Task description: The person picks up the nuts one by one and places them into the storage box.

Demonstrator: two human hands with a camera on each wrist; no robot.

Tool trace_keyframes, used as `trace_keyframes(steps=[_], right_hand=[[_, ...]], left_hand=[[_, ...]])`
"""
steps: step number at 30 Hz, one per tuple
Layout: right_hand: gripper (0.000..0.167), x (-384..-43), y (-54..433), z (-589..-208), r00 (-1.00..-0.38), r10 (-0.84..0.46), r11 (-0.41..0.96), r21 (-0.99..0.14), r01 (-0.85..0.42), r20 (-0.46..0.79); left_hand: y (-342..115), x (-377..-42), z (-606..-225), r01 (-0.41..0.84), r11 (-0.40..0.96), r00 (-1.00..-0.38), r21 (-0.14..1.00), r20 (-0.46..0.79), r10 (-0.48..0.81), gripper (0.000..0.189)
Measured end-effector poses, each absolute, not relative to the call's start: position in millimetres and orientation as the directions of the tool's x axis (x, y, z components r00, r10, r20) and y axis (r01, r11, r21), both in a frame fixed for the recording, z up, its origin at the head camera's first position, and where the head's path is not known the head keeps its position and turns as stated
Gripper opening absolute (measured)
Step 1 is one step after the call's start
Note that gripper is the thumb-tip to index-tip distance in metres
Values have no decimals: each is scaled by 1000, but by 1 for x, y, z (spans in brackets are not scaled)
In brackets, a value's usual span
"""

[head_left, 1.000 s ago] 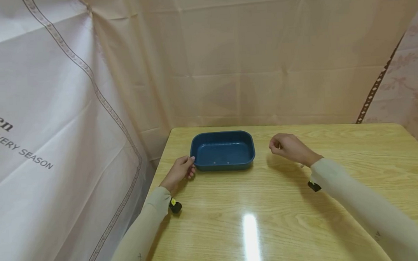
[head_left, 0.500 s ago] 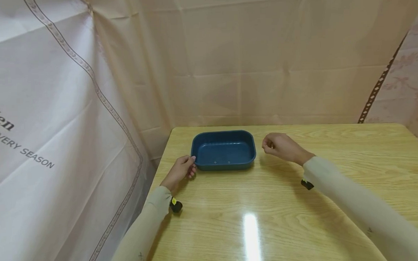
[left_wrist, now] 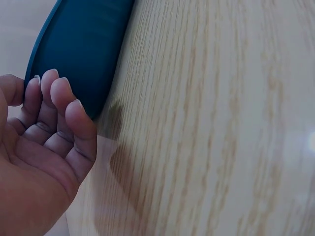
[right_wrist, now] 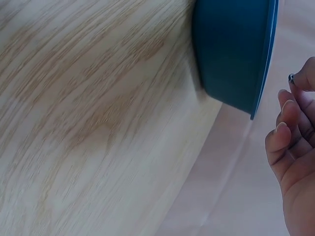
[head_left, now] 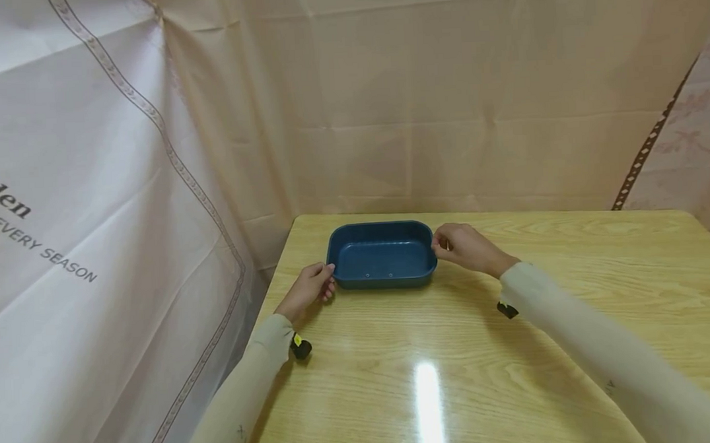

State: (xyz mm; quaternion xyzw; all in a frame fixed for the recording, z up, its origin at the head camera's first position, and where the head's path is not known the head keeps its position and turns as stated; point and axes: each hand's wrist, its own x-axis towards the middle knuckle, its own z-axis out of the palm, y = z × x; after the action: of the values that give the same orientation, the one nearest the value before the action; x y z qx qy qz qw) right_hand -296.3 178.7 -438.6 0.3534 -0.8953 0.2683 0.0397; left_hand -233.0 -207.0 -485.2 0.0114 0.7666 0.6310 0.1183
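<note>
A dark blue rectangular plastic basin (head_left: 383, 256) sits on the table near its back edge. My left hand (head_left: 311, 288) pinches its left rim; in the left wrist view the thumb is at the rim and the fingers (left_wrist: 74, 115) curl against the outer wall. My right hand (head_left: 466, 246) is at the basin's right rim, thumb and index fingertip together. Between them the right wrist view shows a tiny dark shiny piece (right_wrist: 291, 77), its kind too small to tell. Inside the basin, by the front wall, are two small light-edged round spots (head_left: 367, 275).
The wood-grain table (head_left: 361, 353) reflects a bright strip of light in front of the basin. A beige cloth (head_left: 404, 113) hangs behind the table, and a white printed cloth (head_left: 92, 193) hangs along its left side.
My right hand has moved left over the table to the basin's right rim, thumb and index finger still together. My left hand stays at the left rim.
</note>
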Motion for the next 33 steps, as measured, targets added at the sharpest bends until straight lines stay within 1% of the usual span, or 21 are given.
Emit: trace_keyframes(steps=[8, 14, 21, 28, 33], right_hand=[[5, -299, 165, -439, -730, -635, 584, -462, -667, 252], [11, -304, 152, -440, -724, -654, 565, -495, -660, 218], [7, -303, 138, -441, -713, -675, 566, -486, -666, 190], [9, -301, 122, -438, -681, -720, 574, -439, -691, 131], [12, -297, 116, -439, -661, -747, 568, -449, -690, 71]], left_hand=[[-206, -232, -482, -144, 215, -971, 966, -180, 160, 39], [-206, -234, -483, -146, 215, -971, 966, -182, 157, 39], [-206, -233, -485, -149, 224, -971, 963, -186, 154, 38], [-207, -234, -486, -147, 221, -971, 964, -184, 154, 39], [-207, -234, -487, -151, 218, -968, 964, -189, 165, 41]])
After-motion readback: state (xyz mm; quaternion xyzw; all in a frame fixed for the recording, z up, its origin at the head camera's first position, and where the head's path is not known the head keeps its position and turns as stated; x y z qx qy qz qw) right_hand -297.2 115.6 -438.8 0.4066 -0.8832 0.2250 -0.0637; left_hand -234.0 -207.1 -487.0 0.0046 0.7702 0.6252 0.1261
